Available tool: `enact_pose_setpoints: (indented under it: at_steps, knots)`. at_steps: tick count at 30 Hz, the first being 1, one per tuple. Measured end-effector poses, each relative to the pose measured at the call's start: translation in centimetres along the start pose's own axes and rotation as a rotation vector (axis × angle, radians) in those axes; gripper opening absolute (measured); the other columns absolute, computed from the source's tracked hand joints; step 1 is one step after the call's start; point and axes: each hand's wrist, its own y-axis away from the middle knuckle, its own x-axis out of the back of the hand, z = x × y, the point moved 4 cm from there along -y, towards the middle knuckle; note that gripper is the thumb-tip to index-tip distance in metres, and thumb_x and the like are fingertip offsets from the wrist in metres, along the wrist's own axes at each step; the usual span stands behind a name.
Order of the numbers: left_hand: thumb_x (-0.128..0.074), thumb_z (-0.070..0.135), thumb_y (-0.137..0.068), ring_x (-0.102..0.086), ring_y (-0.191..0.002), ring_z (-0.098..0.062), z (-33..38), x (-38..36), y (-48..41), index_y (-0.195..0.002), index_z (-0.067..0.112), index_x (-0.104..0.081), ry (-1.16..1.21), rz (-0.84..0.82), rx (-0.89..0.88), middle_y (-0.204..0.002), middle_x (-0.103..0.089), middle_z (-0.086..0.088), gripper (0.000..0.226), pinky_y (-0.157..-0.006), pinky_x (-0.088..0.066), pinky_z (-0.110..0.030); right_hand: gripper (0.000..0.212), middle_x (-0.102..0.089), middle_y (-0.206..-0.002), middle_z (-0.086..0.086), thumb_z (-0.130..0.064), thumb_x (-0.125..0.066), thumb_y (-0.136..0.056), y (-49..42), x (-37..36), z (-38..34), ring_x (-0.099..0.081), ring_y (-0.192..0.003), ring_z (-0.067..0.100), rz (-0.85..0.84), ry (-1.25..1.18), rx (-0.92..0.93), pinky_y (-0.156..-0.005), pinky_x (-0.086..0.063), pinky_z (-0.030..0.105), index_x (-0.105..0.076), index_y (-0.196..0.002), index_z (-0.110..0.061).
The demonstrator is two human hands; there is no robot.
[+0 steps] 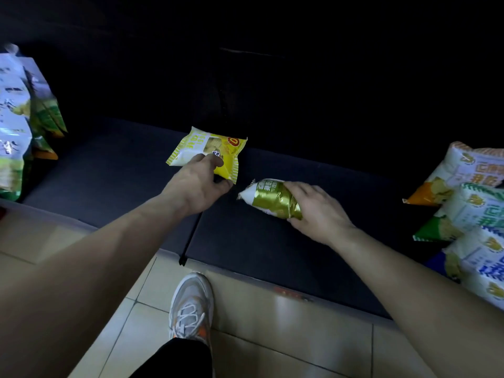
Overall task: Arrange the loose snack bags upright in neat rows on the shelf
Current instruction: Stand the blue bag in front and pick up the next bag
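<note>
By my reading, you are somewhere in the early-to-middle part of the job. Your left hand [197, 184] is pinching the yellow bag [201, 147] by its near corner, fingers on top and thumb below. That bag is sitting mid-shelf toward the dark back, face up rather than upright, and it is hard to tell whether it is resting on the shelf [103, 175] or just lifted off it. Your right hand [319, 211] is wrapping round the green-and-gold bag [268, 199], holding it on its side just right of the yellow one, with the two bags apart. Neither is standing in a row yet. At the far left a group of bags [16, 118] is standing upright, which is looking like finished work. At the right a heap of white bags [469, 203] is lying tumbled over one another, waiting for you.

For room, you are getting a wide bare stretch of shelf between those two groups. A dark joint [191, 236] is running front to back under your left wrist. The front lip [272, 282] is lying close to your shoe [191, 304], so be keeping bags back from it. The rear is sinking into shadow, and its back wall is not showing
</note>
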Motion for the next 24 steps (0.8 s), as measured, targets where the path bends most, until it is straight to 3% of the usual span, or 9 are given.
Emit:
enact_pose_setpoints:
  at_steps: [4,8,12,14,17,21,24]
  knots:
    - [-0.073,0.045,-0.081,-0.056,-0.118,-0.020,1.5,1.1,-0.1,-0.138,0.022,-0.049,0.050,-0.012,-0.054,-0.138,-0.050,0.002,0.066,-0.098,-0.045,-0.032,0.081,-0.049,-0.126,-0.006,-0.040,-0.079,-0.078,1.6,3.0,0.8,-0.050,-0.117,0.014,0.013,-0.356,-0.120,-0.095,-0.042,0.028,-0.038,-0.147,-0.028]
    - [-0.082,0.049,-0.069,-0.050,-0.124,-0.015,4.5,1.5,1.3,-0.141,0.025,-0.046,0.051,-0.125,-0.144,-0.136,-0.053,0.010,0.084,-0.102,-0.042,-0.031,0.081,-0.057,-0.128,-0.010,-0.043,-0.084,-0.072,5.0,6.1,2.0,-0.054,-0.119,0.010,-0.042,-0.475,-0.185,-0.103,-0.044,0.032,-0.046,-0.143,-0.032]
    - [-0.087,0.048,-0.065,-0.048,-0.125,-0.009,8.8,2.1,3.7,-0.146,0.028,-0.039,0.094,-0.287,-0.231,-0.137,-0.051,0.014,0.096,-0.106,-0.042,-0.033,0.069,-0.060,-0.126,-0.014,-0.032,-0.084,-0.078,8.9,10.4,2.1,-0.055,-0.119,0.001,-0.149,-0.573,-0.155,-0.107,-0.043,0.027,-0.048,-0.137,-0.032]
    - [-0.089,0.039,-0.066,-0.051,-0.121,-0.006,11.3,2.8,5.1,-0.141,0.029,-0.043,0.158,-0.357,-0.275,-0.132,-0.054,0.014,0.089,-0.103,-0.044,-0.029,0.068,-0.057,-0.129,-0.015,-0.025,-0.081,-0.082,11.0,12.8,2.0,-0.053,-0.116,-0.006,-0.190,-0.634,-0.145,-0.105,-0.044,0.022,-0.044,-0.139,-0.030]
    - [-0.089,0.022,-0.069,-0.059,-0.109,-0.001,15.2,4.1,8.1,-0.122,0.031,-0.052,0.327,-0.440,-0.334,-0.118,-0.063,0.012,0.066,-0.087,-0.047,-0.011,0.063,-0.051,-0.121,-0.025,-0.014,-0.075,-0.087,14.4,16.2,2.8,-0.050,-0.104,-0.021,-0.201,-0.696,-0.129,-0.090,-0.045,0.007,-0.040,-0.136,-0.032]
    - [-0.090,0.018,-0.067,-0.069,-0.097,-0.006,19.9,3.9,11.7,-0.117,0.022,-0.058,0.470,-0.465,-0.372,-0.106,-0.074,0.005,0.059,-0.083,-0.054,-0.018,0.066,-0.054,-0.131,-0.019,-0.018,-0.076,-0.086,18.6,20.0,4.2,-0.056,-0.119,-0.003,-0.164,-0.778,-0.134,-0.093,-0.050,0.018,-0.041,-0.140,-0.031]
    - [-0.094,0.030,-0.060,-0.070,-0.093,-0.008,22.4,2.9,12.3,-0.113,0.026,-0.061,0.435,-0.369,-0.366,-0.101,-0.075,0.008,0.062,-0.088,-0.056,-0.031,0.071,-0.055,-0.133,-0.012,-0.040,-0.077,-0.083,21.2,21.3,6.4,-0.051,-0.125,0.005,-0.051,-0.526,-0.158,-0.094,-0.044,0.021,-0.042,-0.144,-0.033]
